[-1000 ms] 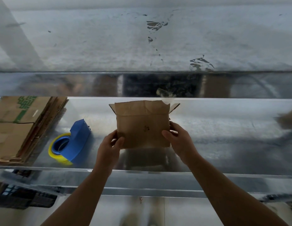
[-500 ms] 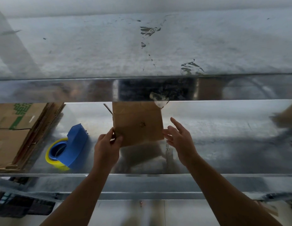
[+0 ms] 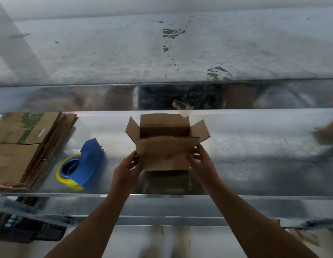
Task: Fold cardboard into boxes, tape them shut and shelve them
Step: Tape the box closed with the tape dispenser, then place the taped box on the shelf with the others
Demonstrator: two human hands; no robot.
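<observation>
A small brown cardboard box [image 3: 163, 153] stands squared up on the shiny metal shelf [image 3: 255, 164], its top open and its flaps spread outward. My left hand [image 3: 127, 169] grips the box's lower left edge. My right hand [image 3: 202, 161] holds the lower right corner, thumb on the near face. A blue tape dispenser with a yellow roll [image 3: 81, 167] lies on the shelf to the left of the box. A scrap of clear tape sticks up from the far flap.
A stack of flattened cardboard [image 3: 26, 146] lies at the shelf's left end. Another brown box [image 3: 327, 131] shows blurred at the right edge. A scuffed upper shelf [image 3: 162, 53] overhangs the back. A dark crate [image 3: 29, 229] sits below left.
The box was flat and tilted half a second ago with my right hand off it; now it is opened into a rectangle with flaps spread, and both hands hold it.
</observation>
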